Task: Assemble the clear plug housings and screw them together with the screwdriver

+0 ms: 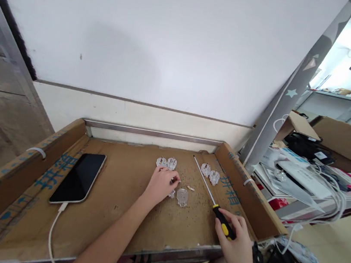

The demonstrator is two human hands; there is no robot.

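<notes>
My left hand [161, 182] reaches to the middle of the cardboard-lined surface, its fingertips pinched together. A small item may be between them, but I cannot make it out. Partly under that hand lies a clear plastic piece [172, 193], and beside it a flat clear plug cover [182, 197]. A small pale strip [190, 188] sits just right of the fingers. Behind the hand stand two clear plugs [166, 163] with metal pins. My right hand [236, 237] is closed around the black-and-yellow handle of a long screwdriver [209, 190], its shaft pointing away to the left.
Two more clear plugs [209, 173] stand right of the screwdriver shaft. Tiny dark specks dot the cardboard [124, 220]. A phone [79, 177] with a white charging cable [51, 236] lies at left. Cardboard walls [251, 194] edge the sides; a cluttered shelf [305, 180] stands right.
</notes>
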